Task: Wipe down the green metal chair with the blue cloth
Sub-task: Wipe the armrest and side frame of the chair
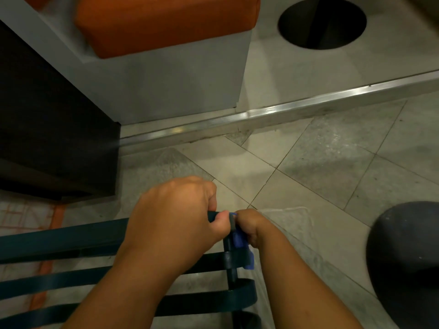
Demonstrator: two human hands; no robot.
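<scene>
The green metal chair (71, 238) is being seen from above at the lower left, its top rail and the curved slats below it running out to a rounded right-hand corner. That corner of the top rail is being gripped by the left hand (173, 222), its fingers (211, 198) curled over the far edge and the thumb lying along the near edge. Just beside it, the blue cloth (238, 241) is being held by the right hand (249, 226) against the outer side of the chair's corner post, with the fingers clenched round the cloth; a loose end is hanging down past the second slat. The tiled floor (308, 167) is lying open beyond the chair's edge and to the right. A metal floor strip (285, 108) is running diagonally across it, well apart from the hands. A dark rounded object (403, 257) is standing near the right arm, and a grey bench base with an orange cushion (166, 22) is being seen at the upper left.
</scene>
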